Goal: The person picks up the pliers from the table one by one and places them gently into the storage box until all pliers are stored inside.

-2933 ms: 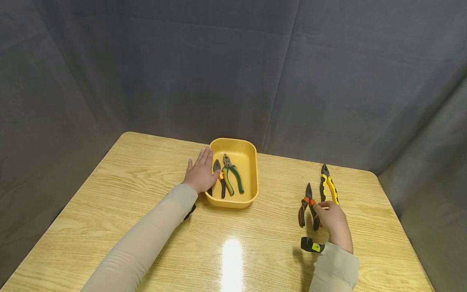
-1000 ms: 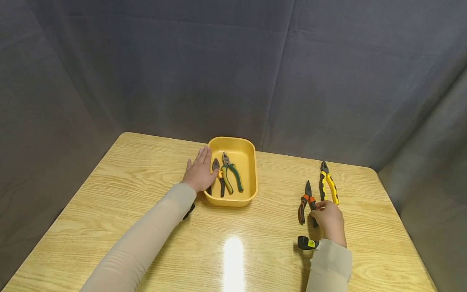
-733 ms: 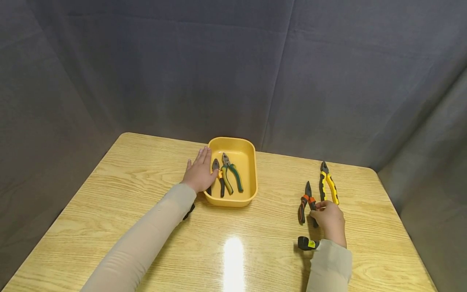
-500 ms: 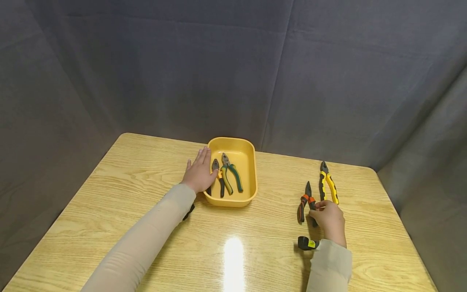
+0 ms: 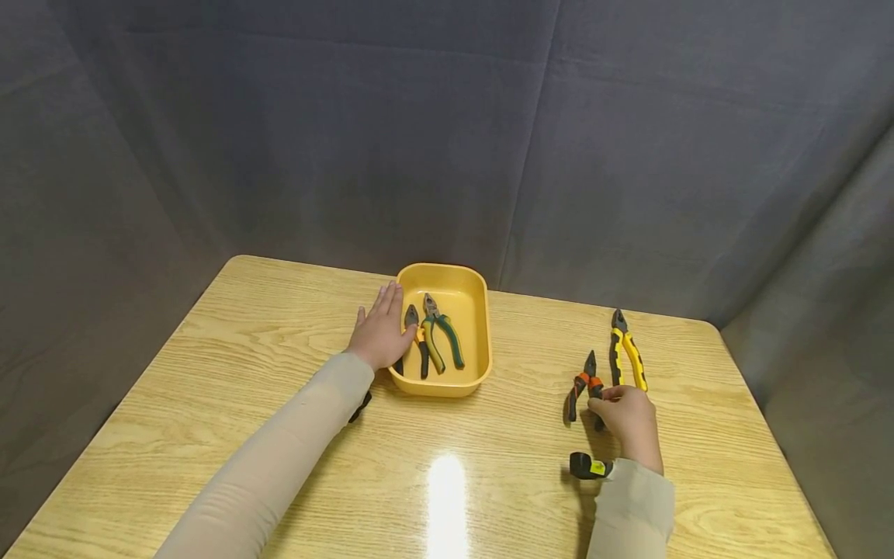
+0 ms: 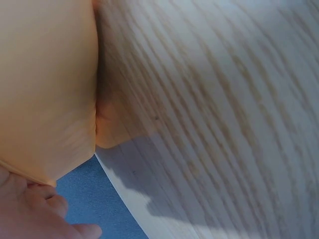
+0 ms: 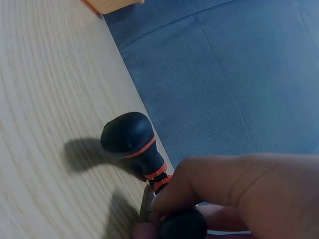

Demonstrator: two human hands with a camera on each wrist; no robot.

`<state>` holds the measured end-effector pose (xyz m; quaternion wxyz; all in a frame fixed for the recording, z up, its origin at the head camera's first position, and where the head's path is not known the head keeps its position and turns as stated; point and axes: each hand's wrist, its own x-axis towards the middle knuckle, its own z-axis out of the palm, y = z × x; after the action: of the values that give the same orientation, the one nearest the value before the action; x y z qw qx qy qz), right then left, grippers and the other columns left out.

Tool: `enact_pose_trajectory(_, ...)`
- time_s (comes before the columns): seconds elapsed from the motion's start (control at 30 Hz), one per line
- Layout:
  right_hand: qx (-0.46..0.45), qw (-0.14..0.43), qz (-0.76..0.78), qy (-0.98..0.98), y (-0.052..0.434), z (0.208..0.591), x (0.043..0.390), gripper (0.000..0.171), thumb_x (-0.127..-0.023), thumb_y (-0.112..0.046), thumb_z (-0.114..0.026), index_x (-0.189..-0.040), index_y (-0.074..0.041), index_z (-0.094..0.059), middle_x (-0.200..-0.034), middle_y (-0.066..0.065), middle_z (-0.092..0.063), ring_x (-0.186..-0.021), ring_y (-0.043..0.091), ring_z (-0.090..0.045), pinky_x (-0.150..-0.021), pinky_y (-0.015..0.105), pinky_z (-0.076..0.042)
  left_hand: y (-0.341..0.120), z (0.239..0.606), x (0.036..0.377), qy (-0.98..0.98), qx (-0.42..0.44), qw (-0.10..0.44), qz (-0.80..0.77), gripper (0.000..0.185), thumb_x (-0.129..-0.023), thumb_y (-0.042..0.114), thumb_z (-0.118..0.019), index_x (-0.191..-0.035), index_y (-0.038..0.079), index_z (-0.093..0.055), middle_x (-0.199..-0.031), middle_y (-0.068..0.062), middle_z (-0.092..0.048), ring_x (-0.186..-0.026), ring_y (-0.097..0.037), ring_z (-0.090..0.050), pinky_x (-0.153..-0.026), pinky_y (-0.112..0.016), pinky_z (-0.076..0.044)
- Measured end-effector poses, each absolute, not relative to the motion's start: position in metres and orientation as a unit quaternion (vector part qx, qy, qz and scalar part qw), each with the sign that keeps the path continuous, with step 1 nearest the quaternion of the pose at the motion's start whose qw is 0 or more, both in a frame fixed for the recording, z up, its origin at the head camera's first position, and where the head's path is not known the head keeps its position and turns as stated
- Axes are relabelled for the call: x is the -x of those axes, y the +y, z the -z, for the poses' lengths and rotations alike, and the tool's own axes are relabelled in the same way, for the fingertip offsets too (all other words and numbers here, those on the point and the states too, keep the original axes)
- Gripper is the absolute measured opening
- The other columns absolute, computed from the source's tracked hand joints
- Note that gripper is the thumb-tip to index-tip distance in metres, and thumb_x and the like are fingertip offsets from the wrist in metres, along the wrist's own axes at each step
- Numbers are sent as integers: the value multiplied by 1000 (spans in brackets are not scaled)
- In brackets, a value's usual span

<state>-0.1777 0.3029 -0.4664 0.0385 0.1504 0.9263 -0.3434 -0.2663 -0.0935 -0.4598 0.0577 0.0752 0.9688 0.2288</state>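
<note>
While the left hand [image 5: 380,334] lies flat with straight fingers against the tray's [image 5: 482,341] left wall, seemingly to steady it, the right hand [image 5: 627,415] pinches one handle of the orange pliers [image 5: 582,383] near the table's [image 5: 244,341] right edge, their free handle tilted off the wood. Yellow pliers [image 5: 624,351] lie just beside them, toward the far right corner. Two more pliers [image 5: 431,342] rest in the tray. Bare wood separates hand and tray; nothing blocks it.

Long, close-fitting beige sleeves [image 5: 279,458] cover both arms to the wrists; a black wrist camera [image 5: 590,466], perhaps yellow-labelled, sits behind the right hand [image 5: 628,419].
</note>
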Motion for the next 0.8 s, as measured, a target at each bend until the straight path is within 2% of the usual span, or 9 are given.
enact_pose_trajectory(0.2,-163,75,409,895,303,466,178,42,-93,-15,-62,-121,17,-59,-104,27,-68,-65,13,-64,-62,26,-52,-94,460,266,969,-75,58,-230,78,-107,41,-44,-163,6,-3,-170,-9,3,-157,-25,3,-122,-61,-5)
enact_pose_trajectory(0.33,-176,103,489,848,303,467,178,47,-98,-12,-56,-131,21,-49,-93,20,-71,-66,11,-68,-64,25,-57,-94,460,266,968,-75,59,-230,78,-107,41,-44,-163,6,-3,-170,-9,2,-156,-25,3,-122,-60,-6)
enact_pose_trajectory(0.57,-196,129,579,781,302,472,180,30,-99,-8,-50,-111,18,-60,-75,8,-67,-61,13,-64,-59,25,-56,-95,463,267,968,-72,61,-232,79,-107,41,-45,-163,6,-3,-170,-9,3,-156,-25,4,-122,-60,-5)
enact_pose_trajectory(0.8,-220,158,634,724,303,471,180,28,-100,-9,-50,-112,14,-60,-73,6,-68,-63,11,-65,-61,23,-57,-94,463,268,967,-77,57,-237,79,-107,40,-45,-163,6,-2,-171,-10,2,-157,-25,3,-122,-60,-6)
